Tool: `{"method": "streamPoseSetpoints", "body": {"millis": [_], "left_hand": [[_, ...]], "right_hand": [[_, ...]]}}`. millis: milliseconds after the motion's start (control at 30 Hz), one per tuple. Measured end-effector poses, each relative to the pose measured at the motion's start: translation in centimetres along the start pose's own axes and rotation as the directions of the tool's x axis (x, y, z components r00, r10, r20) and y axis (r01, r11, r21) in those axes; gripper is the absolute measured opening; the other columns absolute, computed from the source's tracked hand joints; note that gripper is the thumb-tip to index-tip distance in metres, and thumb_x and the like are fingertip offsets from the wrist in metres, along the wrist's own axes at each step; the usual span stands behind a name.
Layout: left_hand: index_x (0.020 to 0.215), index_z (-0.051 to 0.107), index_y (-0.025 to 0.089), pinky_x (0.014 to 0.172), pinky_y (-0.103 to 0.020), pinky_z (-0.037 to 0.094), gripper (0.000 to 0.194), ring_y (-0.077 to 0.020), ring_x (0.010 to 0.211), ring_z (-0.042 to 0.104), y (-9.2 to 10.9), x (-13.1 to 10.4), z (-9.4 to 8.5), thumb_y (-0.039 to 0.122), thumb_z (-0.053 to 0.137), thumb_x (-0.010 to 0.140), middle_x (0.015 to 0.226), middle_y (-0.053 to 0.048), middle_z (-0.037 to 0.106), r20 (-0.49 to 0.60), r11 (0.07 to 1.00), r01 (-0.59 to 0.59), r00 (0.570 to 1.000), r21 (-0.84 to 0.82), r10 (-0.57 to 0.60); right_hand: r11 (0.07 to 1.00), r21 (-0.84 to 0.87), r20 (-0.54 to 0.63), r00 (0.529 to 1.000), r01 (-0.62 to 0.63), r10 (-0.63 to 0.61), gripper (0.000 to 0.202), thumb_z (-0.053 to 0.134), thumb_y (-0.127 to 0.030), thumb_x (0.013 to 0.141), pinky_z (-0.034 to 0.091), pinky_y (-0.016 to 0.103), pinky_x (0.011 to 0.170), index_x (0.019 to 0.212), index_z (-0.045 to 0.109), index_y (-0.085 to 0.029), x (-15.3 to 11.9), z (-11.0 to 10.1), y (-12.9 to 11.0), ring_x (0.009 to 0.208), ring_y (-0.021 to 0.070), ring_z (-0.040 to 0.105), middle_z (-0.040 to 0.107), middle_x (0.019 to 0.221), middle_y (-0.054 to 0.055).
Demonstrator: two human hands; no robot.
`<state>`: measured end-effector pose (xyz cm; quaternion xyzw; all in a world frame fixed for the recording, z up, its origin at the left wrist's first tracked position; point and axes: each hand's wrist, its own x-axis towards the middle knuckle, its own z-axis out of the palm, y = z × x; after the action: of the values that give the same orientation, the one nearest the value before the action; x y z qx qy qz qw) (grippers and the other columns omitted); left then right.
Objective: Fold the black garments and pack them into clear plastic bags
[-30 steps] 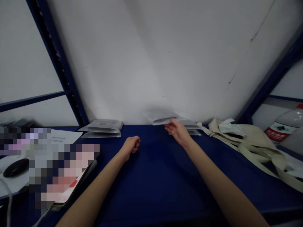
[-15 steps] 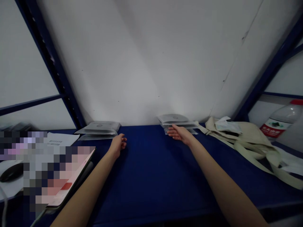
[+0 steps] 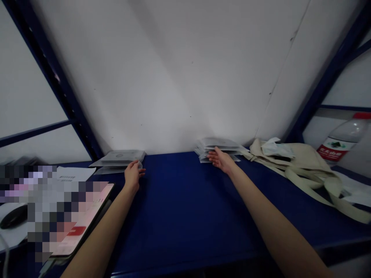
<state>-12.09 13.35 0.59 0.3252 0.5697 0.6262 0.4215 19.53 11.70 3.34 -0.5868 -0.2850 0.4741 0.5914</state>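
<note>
At the back of the blue table (image 3: 179,216) lie two stacks of flat packets in clear plastic. The left stack (image 3: 117,156) has my left hand (image 3: 133,175) at its right front corner, fingers apart and partly curled. Against the front of the right stack (image 3: 220,143) is my right hand (image 3: 222,159), its fingers spread and the palm turned inward. Neither hand shows anything held in it. Whether the fingertips touch the packets is hard to tell.
On the left are a tablet (image 3: 84,224), white papers (image 3: 72,173) and a black mouse (image 3: 14,217). A beige cloth bag (image 3: 307,158) with long straps and a red-capped bottle (image 3: 342,141) stand at the right. A white wall (image 3: 179,77) rises behind.
My left hand has moved left, closer to the left stack. My right hand has shifted slightly right and up along the right stack. The view has shifted a little.
</note>
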Motion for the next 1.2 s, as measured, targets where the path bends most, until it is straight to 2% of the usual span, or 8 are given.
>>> {"method": "streamPoseSetpoints", "body": {"millis": [133,267,433,567,700,933,1033,1200], "left_hand": [[0.086,0.057,0.016,0.046,-0.019,0.041,0.021,-0.0035,0.044,0.051,-0.1,-0.3,0.2,0.011,0.046,0.069,0.082,-0.002,0.059,0.052,1.0,-0.027,0.998,0.013,0.027],[0.085,0.061,0.013,0.045,-0.019,0.04,0.019,-0.0043,0.045,0.05,-0.7,-2.5,1.7,0.015,0.05,0.069,0.079,-0.002,0.061,0.271,0.998,-0.041,0.962,0.056,0.024],[0.079,0.06,0.012,0.042,-0.019,0.038,0.015,-0.0067,0.042,0.05,-1.5,-6.2,3.8,0.024,0.055,0.071,0.064,-0.001,0.061,0.568,0.991,-0.045,0.822,0.125,-0.034],[0.067,0.053,0.014,0.039,-0.018,0.035,0.017,-0.0061,0.037,0.047,-1.6,-7.3,4.2,0.03,0.056,0.071,0.054,0.002,0.057,0.648,0.986,-0.074,0.76,0.15,-0.042],[0.072,0.048,0.017,0.036,-0.017,0.032,0.014,-0.0064,0.035,0.045,-1.7,-7.1,4.0,0.027,0.055,0.065,0.048,0.005,0.054,0.65,0.987,-0.085,0.759,0.137,-0.025],[0.079,0.046,0.018,0.034,-0.016,0.025,0.022,-0.0051,0.032,0.038,-1.5,-6.8,4.0,0.025,0.055,0.059,0.044,0.008,0.052,0.608,0.99,-0.08,0.794,0.114,-0.006],[0.082,0.046,0.018,0.035,-0.016,0.026,0.028,-0.0051,0.033,0.038,-1.2,-6.3,3.9,0.026,0.057,0.058,0.046,0.007,0.054,0.565,0.995,-0.068,0.825,0.076,0.014],[0.084,0.044,0.019,0.037,-0.016,0.027,0.031,-0.0056,0.035,0.04,-0.9,-4.5,3.3,0.026,0.059,0.058,0.048,0.005,0.057,0.466,1.0,-0.024,0.885,0.013,0.015]], "right_hand": [[0.957,-0.291,0.258,0.963,0.006,0.072,0.031,0.046,-0.034,0.089,0.035,0.016,0.039,0.072,0.061,-0.013,-1.8,2.2,1.2,0.046,0.0083,0.055,0.066,0.061,0.006],[0.898,-0.428,0.472,0.872,0.098,0.13,0.027,0.051,-0.036,0.087,0.033,0.016,0.038,0.076,0.061,-0.013,-4.2,5.5,3.0,0.042,0.0084,0.054,0.066,0.06,0.006],[0.913,-0.401,0.528,0.835,0.081,0.158,0.03,0.043,-0.037,0.09,0.029,0.015,0.036,0.077,0.058,-0.015,-6.5,7.9,4.5,0.038,0.0063,0.049,0.058,0.053,0.0],[0.933,-0.358,0.553,0.794,-0.045,0.251,0.037,0.044,-0.035,0.089,0.025,0.015,0.036,0.06,0.053,-0.013,-7.0,8.1,4.9,0.035,0.0026,0.039,0.047,0.048,-0.004],[0.954,-0.259,0.583,0.764,-0.15,0.278,0.03,0.046,-0.026,0.087,0.021,0.016,0.037,0.06,0.05,-0.013,-7.0,8.3,5.3,0.034,0.0011,0.029,0.04,0.046,-0.008],[0.984,-0.148,0.562,0.811,-0.095,0.163,0.022,0.044,-0.014,0.08,0.016,0.019,0.038,0.057,0.046,-0.015,-7.3,9.1,5.9,0.034,0.0014,0.022,0.033,0.044,-0.01],[0.99,-0.12,0.548,0.827,-0.071,0.126,0.021,0.044,-0.014,0.078,0.014,0.019,0.039,0.057,0.042,-0.016,-7.4,9.2,5.6,0.034,0.0015,0.021,0.033,0.044,-0.01],[0.991,-0.121,0.566,0.817,-0.049,0.11,0.021,0.047,-0.015,0.076,0.014,0.02,0.039,0.057,0.038,-0.018,-7.3,8.4,4.1,0.035,0.0016,0.019,0.033,0.044,-0.011]]}}
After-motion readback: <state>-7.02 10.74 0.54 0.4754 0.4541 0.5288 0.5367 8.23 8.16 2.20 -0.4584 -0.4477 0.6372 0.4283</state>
